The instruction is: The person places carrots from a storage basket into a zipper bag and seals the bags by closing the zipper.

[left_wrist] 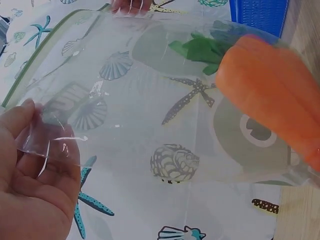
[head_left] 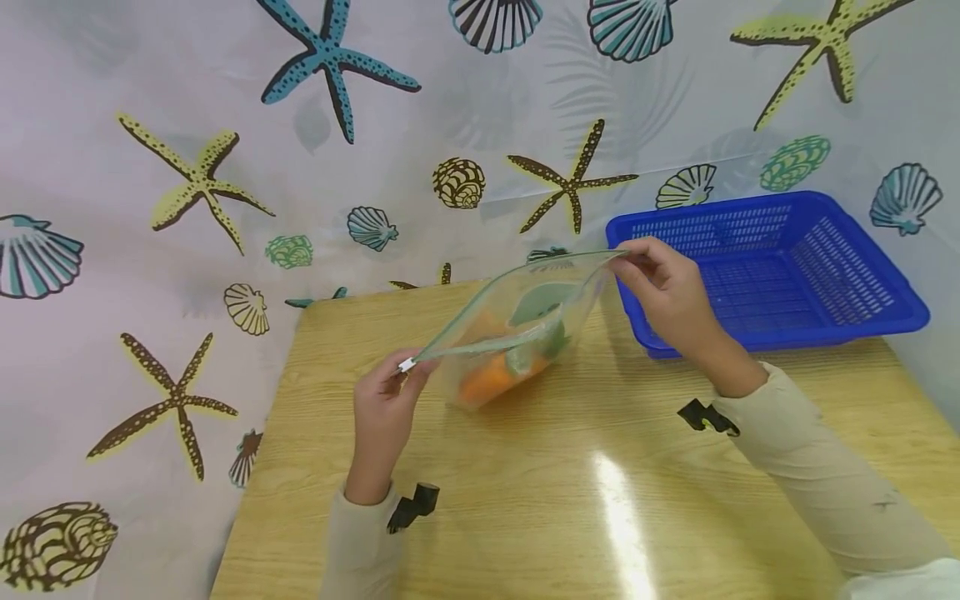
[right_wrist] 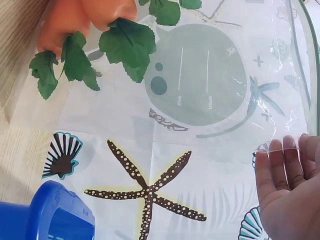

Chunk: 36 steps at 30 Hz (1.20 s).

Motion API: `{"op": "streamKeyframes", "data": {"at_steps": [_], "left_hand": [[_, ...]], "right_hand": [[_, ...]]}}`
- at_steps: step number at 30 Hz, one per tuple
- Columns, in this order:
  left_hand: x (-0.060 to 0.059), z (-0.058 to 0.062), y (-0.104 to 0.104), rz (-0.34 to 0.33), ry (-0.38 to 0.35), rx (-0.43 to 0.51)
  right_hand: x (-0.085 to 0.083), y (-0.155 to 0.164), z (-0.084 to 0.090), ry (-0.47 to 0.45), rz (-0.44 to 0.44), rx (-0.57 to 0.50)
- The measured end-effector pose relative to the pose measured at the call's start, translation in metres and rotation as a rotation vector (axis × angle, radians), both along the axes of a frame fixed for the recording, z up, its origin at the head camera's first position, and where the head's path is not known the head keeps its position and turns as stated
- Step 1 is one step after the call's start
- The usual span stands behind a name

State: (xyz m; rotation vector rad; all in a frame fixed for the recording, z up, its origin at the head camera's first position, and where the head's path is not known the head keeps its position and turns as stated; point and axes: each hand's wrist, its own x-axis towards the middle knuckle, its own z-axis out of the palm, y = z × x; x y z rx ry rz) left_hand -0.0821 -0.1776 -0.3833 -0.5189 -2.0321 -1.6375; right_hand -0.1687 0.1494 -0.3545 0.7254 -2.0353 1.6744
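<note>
My left fingers pinch the slider end, my right fingers pinch the far corner of the bag, held taut above the tabletop's back edge. Best kept level, carrot low, basket just beside.

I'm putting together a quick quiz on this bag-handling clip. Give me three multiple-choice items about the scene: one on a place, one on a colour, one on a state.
1. Where is the blue basket?
A. at the table's far right
B. on the floor
C. at the table's front left edge

2. What colour is the carrot inside the clear zip bag?
A. purple
B. orange
C. white

3. How is the bag held?
A. lying flat, untouched
B. by one hand only
C. the left hand and the right hand each pinch one end of its top edge

Answers:
1 A, the head view shows it there.
2 B, orange body with green leaves.
3 C, both hands pinch it.
</note>
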Motion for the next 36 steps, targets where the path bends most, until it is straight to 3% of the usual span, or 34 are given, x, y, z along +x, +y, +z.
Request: {"op": "streamKeyframes", "data": {"at_steps": [3,8,12,18,26,36], "left_hand": [[-0.002,0.006,0.002,0.032,0.01,0.014],[0.0,0.022,0.008,0.046,-0.007,0.053],[-0.005,0.02,0.007,0.059,-0.015,0.071],[-0.015,0.015,0.002,0.055,-0.009,0.101],[-0.018,0.023,0.002,-0.01,-0.184,0.288],[-0.018,0.025,0.008,-0.005,-0.208,0.459]], "right_hand": [[-0.005,0.005,-0.005,-0.023,0.004,-0.019],[0.002,0.004,0.01,-0.017,0.025,-0.065],[0.005,0.004,0.017,-0.012,0.048,-0.117],[-0.004,0.01,0.008,-0.026,0.066,-0.184],[-0.004,0.015,0.006,-0.127,0.081,-0.219],[0.001,0.015,0.013,-0.125,0.098,-0.217]]}}
